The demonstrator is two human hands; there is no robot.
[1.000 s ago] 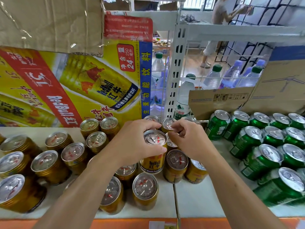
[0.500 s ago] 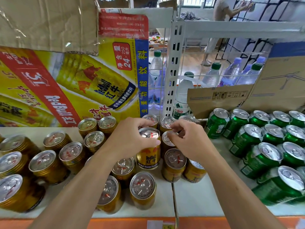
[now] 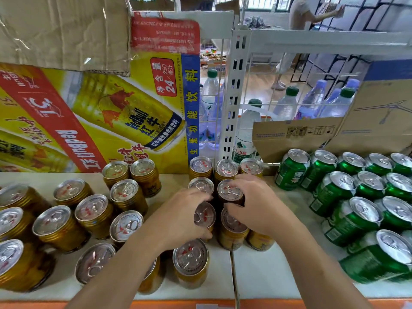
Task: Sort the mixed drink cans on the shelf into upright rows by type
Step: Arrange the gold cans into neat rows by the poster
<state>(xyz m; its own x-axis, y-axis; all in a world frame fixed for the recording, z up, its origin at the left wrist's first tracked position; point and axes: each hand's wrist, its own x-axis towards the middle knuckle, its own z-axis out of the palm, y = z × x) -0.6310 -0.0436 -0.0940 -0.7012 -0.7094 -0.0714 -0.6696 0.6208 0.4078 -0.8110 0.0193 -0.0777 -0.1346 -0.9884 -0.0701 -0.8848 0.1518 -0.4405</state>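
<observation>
Just below the white upright post, on the white shelf, a tight block of gold cans is standing upright in short rows. Three of them are sitting abreast at the back, at the foot of the post. Both hands are working inside that block.

The left hand is curling around the third-row can. Its fingers are arching over the side facing the post and its thumb is pressing the near side, so it is holding that can. The right hand is gripping the second-row can, one row closer to the post. Its fingers are wrapping over the back rim and its thumb is lying across the front. I cannot tell whether either can is lifting off the shelf.

Another gold can, the under-thumb can, is standing directly beneath the right thumb. The front can is sitting alone at the end of the block furthest from the post.

Left of the post, loose gold cans are standing upright in an uneven scatter. Right of the post, green cans are standing packed in rows. Behind the scatter, also left of the post, a yellow and red printed carton is leaning at the back of the shelf. Water bottles are showing through the wire grid right of the post.
</observation>
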